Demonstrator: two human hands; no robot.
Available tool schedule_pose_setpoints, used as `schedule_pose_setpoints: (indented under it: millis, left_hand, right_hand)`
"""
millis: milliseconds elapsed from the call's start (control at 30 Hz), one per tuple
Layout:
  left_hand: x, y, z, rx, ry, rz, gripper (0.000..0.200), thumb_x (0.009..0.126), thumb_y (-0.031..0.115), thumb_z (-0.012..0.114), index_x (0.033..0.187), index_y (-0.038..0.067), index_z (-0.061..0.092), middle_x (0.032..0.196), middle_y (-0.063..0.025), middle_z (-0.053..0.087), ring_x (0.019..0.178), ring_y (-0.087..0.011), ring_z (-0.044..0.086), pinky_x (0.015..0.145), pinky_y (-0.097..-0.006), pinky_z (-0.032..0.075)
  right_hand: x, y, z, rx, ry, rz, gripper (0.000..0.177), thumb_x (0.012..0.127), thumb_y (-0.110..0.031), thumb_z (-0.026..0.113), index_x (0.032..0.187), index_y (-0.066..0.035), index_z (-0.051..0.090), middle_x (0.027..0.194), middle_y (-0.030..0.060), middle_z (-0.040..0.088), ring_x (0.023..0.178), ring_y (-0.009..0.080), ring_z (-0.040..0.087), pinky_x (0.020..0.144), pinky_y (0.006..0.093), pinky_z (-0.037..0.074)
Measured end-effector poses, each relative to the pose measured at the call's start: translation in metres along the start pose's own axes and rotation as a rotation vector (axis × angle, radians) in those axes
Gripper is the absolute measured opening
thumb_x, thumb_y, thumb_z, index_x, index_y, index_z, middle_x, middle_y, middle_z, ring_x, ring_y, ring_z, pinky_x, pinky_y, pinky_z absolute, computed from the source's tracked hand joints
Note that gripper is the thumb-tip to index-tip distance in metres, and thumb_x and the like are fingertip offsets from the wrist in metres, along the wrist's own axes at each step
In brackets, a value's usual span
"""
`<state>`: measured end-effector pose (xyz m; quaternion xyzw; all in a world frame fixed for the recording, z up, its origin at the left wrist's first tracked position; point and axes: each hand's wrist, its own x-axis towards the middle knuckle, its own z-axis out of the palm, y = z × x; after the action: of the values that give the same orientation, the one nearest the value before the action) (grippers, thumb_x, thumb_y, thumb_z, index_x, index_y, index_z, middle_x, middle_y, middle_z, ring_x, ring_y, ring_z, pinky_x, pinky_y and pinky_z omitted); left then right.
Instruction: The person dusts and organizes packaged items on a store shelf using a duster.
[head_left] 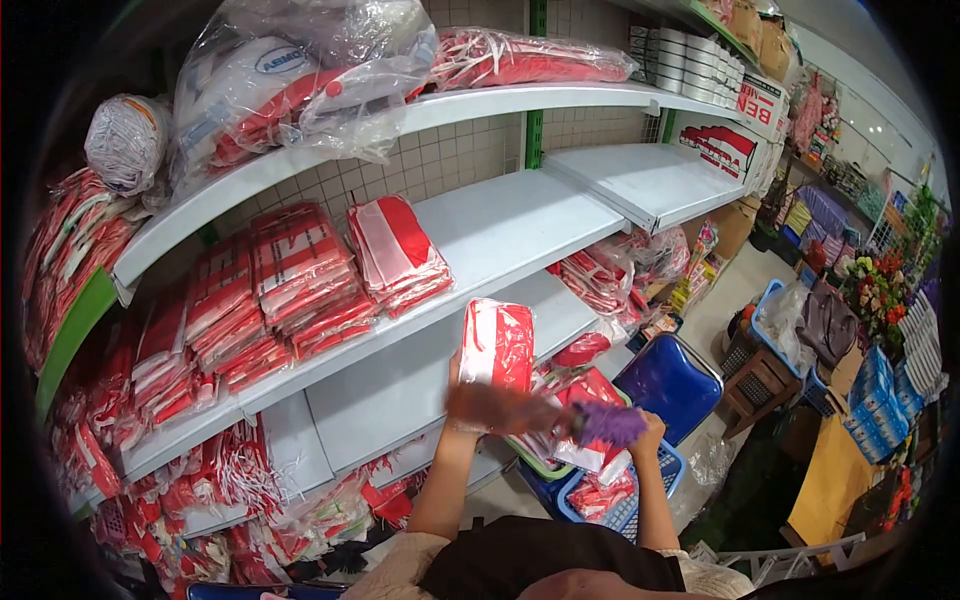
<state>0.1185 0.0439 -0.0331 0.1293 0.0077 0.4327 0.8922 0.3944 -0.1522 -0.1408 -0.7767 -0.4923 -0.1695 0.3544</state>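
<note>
My left hand (457, 400) holds a red and white plastic-wrapped packet (497, 345) in front of the shelves, its fingers mostly hidden behind the packet. A blurred duster with a brown and purple head (610, 424) reaches across below the packet. Its purple end meets my right hand (650, 432), which is closed on it. Beneath the duster, a blue basket (672, 470) holds more red and white packets (605, 490). Stacks of similar packets (300, 260) lie on the middle shelf (520, 215) at the left.
A blue chair (672, 385) stands right of the basket. Bagged goods (290, 90) and white rolls (690, 65) sit on the upper shelf. More packets hang and lie on the lower shelves. Flowers (878, 290) and a wooden tabletop (835, 480) are at the right.
</note>
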Motion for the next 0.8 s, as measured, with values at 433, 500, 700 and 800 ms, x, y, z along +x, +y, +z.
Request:
schedule_pose_setpoints:
  millis: [433,500,700,800]
  left_hand:
    - [-0.009,0.006,0.004,0.033,-0.003,-0.037,0.04,0.087,0.037,0.047,0.112,0.006,0.052,0.104,-0.0123,0.059,0.086,-0.0237,0.061,0.076,-0.038,0.051]
    - [-0.009,0.006,-0.001,0.01,-0.018,-0.055,0.041,0.086,0.037,0.047,0.113,0.006,0.051,0.106,-0.0128,0.059,0.088,-0.025,0.061,0.078,-0.0395,0.051]
    - [-0.014,0.008,0.009,0.047,-0.046,-0.03,0.042,0.087,0.039,0.044,0.115,0.007,0.05,0.105,-0.0104,0.059,0.091,-0.0237,0.059,0.082,-0.0384,0.048]
    - [-0.008,0.005,-0.001,0.187,-0.017,0.121,0.042,0.088,0.039,0.042,0.116,0.008,0.05,0.107,-0.0091,0.059,0.095,-0.0229,0.058,0.087,-0.0379,0.046]
  right_hand:
    - [-0.004,-0.015,0.007,-0.005,-0.091,-0.08,0.023,0.068,-0.024,0.062,0.068,-0.001,0.059,0.063,0.0188,0.057,0.059,0.0373,0.057,0.052,0.0439,0.043]
    - [0.001,-0.021,0.008,-0.029,-0.096,-0.051,0.024,0.068,-0.024,0.062,0.066,-0.001,0.058,0.061,0.0197,0.056,0.058,0.0376,0.057,0.051,0.0441,0.043]
    - [-0.01,-0.02,0.033,0.036,-0.093,0.411,0.024,0.069,-0.021,0.059,0.067,0.002,0.058,0.063,0.025,0.055,0.058,0.0419,0.055,0.052,0.0438,0.042]
    - [-0.013,-0.024,0.033,0.255,0.065,0.134,0.022,0.064,-0.023,0.062,0.065,-0.001,0.058,0.057,0.0215,0.054,0.054,0.0404,0.055,0.049,0.0465,0.04]
